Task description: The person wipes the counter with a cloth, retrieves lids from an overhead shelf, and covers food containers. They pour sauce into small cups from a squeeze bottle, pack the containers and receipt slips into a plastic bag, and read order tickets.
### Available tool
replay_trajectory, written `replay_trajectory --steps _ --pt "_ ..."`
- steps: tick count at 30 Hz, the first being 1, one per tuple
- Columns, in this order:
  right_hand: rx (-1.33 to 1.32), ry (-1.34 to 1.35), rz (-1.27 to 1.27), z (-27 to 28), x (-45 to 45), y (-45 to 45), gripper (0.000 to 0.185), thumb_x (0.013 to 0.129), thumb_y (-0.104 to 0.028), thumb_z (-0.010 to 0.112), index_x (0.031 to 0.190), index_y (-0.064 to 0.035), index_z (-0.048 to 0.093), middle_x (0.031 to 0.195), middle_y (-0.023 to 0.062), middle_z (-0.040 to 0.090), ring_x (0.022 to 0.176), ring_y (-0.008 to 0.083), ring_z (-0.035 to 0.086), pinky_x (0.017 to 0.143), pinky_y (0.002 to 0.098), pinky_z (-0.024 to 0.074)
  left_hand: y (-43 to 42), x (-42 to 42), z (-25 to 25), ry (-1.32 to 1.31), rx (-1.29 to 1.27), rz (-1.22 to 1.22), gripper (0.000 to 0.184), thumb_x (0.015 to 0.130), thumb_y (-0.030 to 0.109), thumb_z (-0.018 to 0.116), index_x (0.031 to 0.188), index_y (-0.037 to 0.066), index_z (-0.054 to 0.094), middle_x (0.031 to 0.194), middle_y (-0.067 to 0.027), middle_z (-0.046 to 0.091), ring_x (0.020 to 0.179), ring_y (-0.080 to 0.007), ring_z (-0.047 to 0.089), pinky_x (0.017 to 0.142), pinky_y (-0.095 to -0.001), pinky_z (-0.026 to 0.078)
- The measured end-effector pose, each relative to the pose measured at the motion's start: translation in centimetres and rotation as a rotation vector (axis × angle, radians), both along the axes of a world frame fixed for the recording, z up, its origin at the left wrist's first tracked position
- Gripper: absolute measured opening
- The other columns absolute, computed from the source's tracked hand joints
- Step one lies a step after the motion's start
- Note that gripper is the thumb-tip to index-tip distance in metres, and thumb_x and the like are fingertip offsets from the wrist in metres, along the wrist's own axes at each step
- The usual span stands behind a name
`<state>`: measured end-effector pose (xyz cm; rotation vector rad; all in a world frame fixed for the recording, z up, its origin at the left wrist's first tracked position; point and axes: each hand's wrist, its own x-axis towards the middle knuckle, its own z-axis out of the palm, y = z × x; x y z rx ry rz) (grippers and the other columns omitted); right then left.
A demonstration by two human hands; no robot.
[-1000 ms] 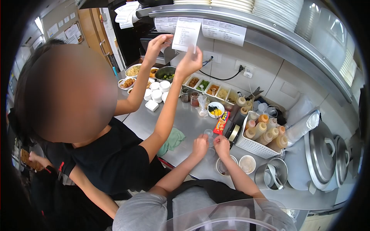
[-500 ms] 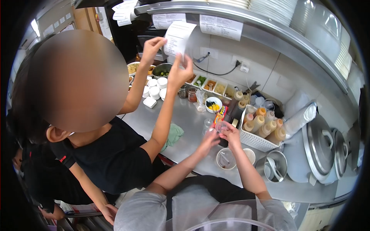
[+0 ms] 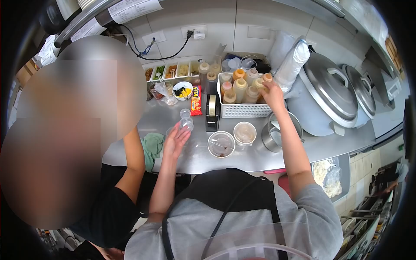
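Note:
My left hand (image 3: 177, 138) has its fingers spread, palm partly up, beside a small clear plastic cup (image 3: 186, 124) on the steel counter; whether it touches the cup is hard to tell. Another small clear cup (image 3: 185, 113) stands just behind. My right hand (image 3: 272, 92) reaches over the right end of a white basket (image 3: 246, 111) of squeeze bottles, its fingers closed round the top of an orange-tipped bottle (image 3: 267, 77). Between my arms stand a round container with a clear lid (image 3: 221, 144) and a second round tub (image 3: 245, 133).
A tape dispenser (image 3: 212, 112), red packet (image 3: 196, 100) and white bowl (image 3: 182, 90) stand behind the cups. A steel pot (image 3: 274, 138) is under my right forearm, large lidded pots (image 3: 331, 95) further right. A co-worker in black (image 3: 108, 208) stands close at left, near a green cloth (image 3: 152, 147).
The view has swung to the right. My hands have moved apart: the right went to the bottle basket, the left is lower beside the small cups. The co-worker's raised hands and paper slip are out of sight.

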<state>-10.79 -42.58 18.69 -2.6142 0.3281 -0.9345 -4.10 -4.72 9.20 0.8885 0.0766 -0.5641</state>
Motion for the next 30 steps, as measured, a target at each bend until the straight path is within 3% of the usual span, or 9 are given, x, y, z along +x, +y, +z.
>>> replay_trajectory --steps 7,9,11,15,17,24,27,29,30 --pt "-0.179 0.115 0.068 -0.1 5.7 1.9 0.048 0.063 -0.026 0.071 0.104 -0.0057 0.058 0.106 0.0143 0.056 0.097 0.0304 0.054 0.079 0.0403 0.043 -3.1 -0.8 2.0 0.02 -0.065 -0.134 0.044 0.088 0.021 0.045 0.128 0.004 0.034 0.12 -0.0207 0.046 0.107 -0.0289 0.049 0.091 -0.0386 0.042" --pt "-0.005 0.611 0.111 -0.4 8.4 1.4 0.063 0.059 -0.036 0.074 0.113 -0.0102 0.053 0.111 0.0139 0.055 0.105 0.0293 0.051 0.086 0.0375 0.0405 -3.9 -0.9 3.0 -0.017 -0.062 -0.145 0.045 0.088 0.022 0.045 0.128 0.005 0.035 0.12 -0.0195 0.046 0.105 -0.0272 0.05 0.09 -0.038 0.043" --pt "0.004 0.722 0.16 -0.4 9.6 0.6 0.078 0.054 -0.043 0.075 0.119 -0.0129 0.046 0.114 0.0121 0.055 0.107 0.0278 0.05 0.088 0.0376 0.0396 -4.5 -1.0 3.4 -0.014 -0.033 -0.19 0.046 0.088 0.024 0.046 0.128 0.006 0.036 0.119 -0.0169 0.047 0.101 -0.024 0.052 0.088 -0.0367 0.045" --pt "0.033 0.773 0.125 1.5 7.5 1.1 0.081 0.053 -0.042 0.075 0.121 -0.0133 0.042 0.112 0.0128 0.055 0.107 0.0293 0.049 0.091 0.0407 0.0364 -4.0 -0.9 3.2 -0.036 -0.066 -0.193 0.045 0.088 0.024 0.045 0.129 0.006 0.036 0.117 -0.0169 0.048 0.1 -0.0237 0.053 0.088 -0.0361 0.045" --pt "-0.291 0.799 0.043 2.7 5.2 1.5 0.082 0.053 -0.042 0.076 0.122 -0.0165 0.04 0.109 0.0122 0.057 0.111 0.0283 0.047 0.093 0.0484 0.0308 -3.6 -0.8 4.0 -0.048 -0.051 -0.15 0.048 0.088 0.026 0.046 0.128 0.004 0.035 0.118 -0.0202 0.048 0.104 -0.0268 0.052 0.087 -0.0364 0.045" --pt "-0.319 0.558 0.154 0.3 3.2 0.4 0.067 0.052 -0.025 0.077 0.11 -0.0163 0.042 0.096 0.0083 0.059 0.104 0.0283 0.047 0.086 0.0476 0.0328 -4.3 -0.4 4.9 -0.014 -0.099 -0.197 0.042 0.087 0.025 0.047 0.123 0.004 0.043 0.12 -0.019 0.047 0.105 -0.0259 0.051 0.089 -0.0364 0.043" --pt "-0.263 0.459 0.145 4.2 2.0 0.3 0.067 0.051 -0.027 0.074 0.109 -0.016 0.044 0.093 0.0103 0.056 0.096 0.0287 0.05 0.082 0.0426 0.0355 -4.9 -0.2 5.8 -0.05 -0.109 -0.209 0.045 0.088 0.024 0.045 0.126 0.002 0.036 0.119 -0.0223 0.047 0.107 -0.0288 0.05 0.09 -0.0366 0.043" --pt "-0.184 0.181 0.137 8.2 1.1 0.4 0.065 0.054 -0.022 0.075 0.11 -0.0141 0.043 0.089 0.008 0.055 0.092 0.0252 0.053 0.079 0.0387 0.0399 -5.1 -0.1 7.0 -0.049 -0.144 -0.221 0.044 0.088 0.024 0.045 0.125 0.001 0.039 0.118 -0.0209 0.048 0.106 -0.0279 0.051 0.09 -0.0368 0.043" --pt "0.136 -0.052 0.289 10.4 0.6 1.0 0.063 0.057 -0.02 0.075 0.111 -0.0125 0.043 0.091 0.0076 0.055 0.091 0.0232 0.053 0.079 0.037 0.0414 -5.1 -0.2 7.3 -0.051 -0.174 -0.242 0.043 0.087 0.024 0.046 0.123 0.001 0.041 0.116 -0.0195 0.049 0.105 -0.0269 0.052 0.089 -0.037 0.043"
